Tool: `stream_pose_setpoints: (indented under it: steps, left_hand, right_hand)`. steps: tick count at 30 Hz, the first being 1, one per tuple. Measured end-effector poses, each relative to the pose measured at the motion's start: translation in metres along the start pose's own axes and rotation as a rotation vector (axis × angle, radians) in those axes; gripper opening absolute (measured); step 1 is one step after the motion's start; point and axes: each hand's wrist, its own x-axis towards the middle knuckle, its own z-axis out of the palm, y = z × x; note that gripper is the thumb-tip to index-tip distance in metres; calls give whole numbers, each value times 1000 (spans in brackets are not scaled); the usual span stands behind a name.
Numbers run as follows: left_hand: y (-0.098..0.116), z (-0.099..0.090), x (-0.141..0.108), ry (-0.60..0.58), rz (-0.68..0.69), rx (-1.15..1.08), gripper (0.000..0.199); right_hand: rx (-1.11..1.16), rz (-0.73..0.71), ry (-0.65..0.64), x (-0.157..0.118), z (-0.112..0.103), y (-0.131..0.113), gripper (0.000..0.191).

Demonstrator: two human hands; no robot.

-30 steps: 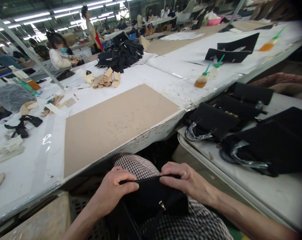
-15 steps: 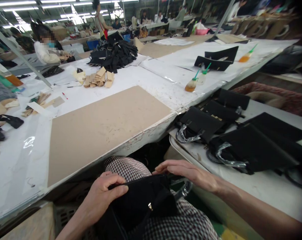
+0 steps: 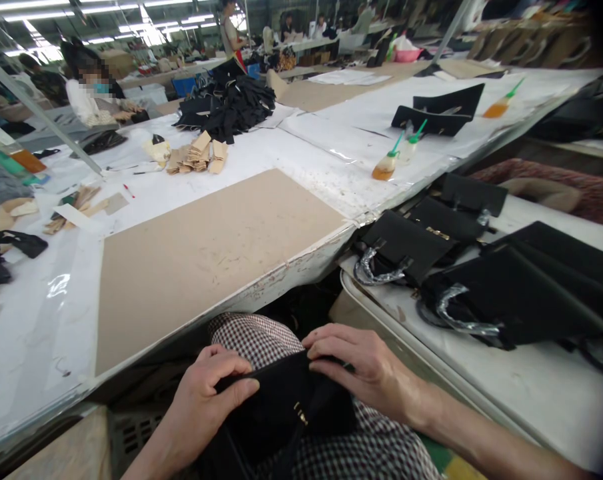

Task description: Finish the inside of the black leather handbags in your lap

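A black handbag (image 3: 281,407) with a small gold-coloured fitting rests on my lap, over checked cloth (image 3: 261,333). My left hand (image 3: 211,387) pinches the bag's upper edge at its left end, thumb on the near side. On the same edge, further right, my right hand (image 3: 356,367) grips with thumb and fingers closed on it. The bag's lower part runs into shadow at the bottom of the view.
Several black bags (image 3: 511,293) with plastic-wrapped handles lie on a white surface at right. A brown board (image 3: 216,260) covers the near worktable. Bottles with green nozzles (image 3: 385,167), tan strips (image 3: 196,157) and black pieces (image 3: 231,107) are further back. A person (image 3: 96,100) sits across the table.
My right hand has gone from lying outstretched beside the bag to gripping its upper edge. The wrapped handle that showed near it is now hidden. My left hand keeps its hold.
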Motion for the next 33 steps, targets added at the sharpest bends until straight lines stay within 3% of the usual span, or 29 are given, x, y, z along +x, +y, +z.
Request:
stream_pose_setpoints:
  steps: [4, 9, 17, 28, 33]
  left_hand:
    - [3, 3, -1, 11, 23, 28, 16]
    - [7, 6, 0, 27, 54, 60, 17]
    - [7, 6, -1, 15, 40, 96, 14]
    - [8, 4, -1, 21, -14, 89, 14]
    - [6, 4, 1, 17, -15, 83, 14]
  right_hand:
    - [-94, 9, 38, -5, 1, 0, 17]
    - [-123, 56, 50, -9, -1, -6, 11]
    - [-201, 113, -28, 0, -9, -18, 8]
    - [-195, -67, -73, -2, -10, -15, 12]
    - [-221, -250, -149, 0, -16, -10, 12]
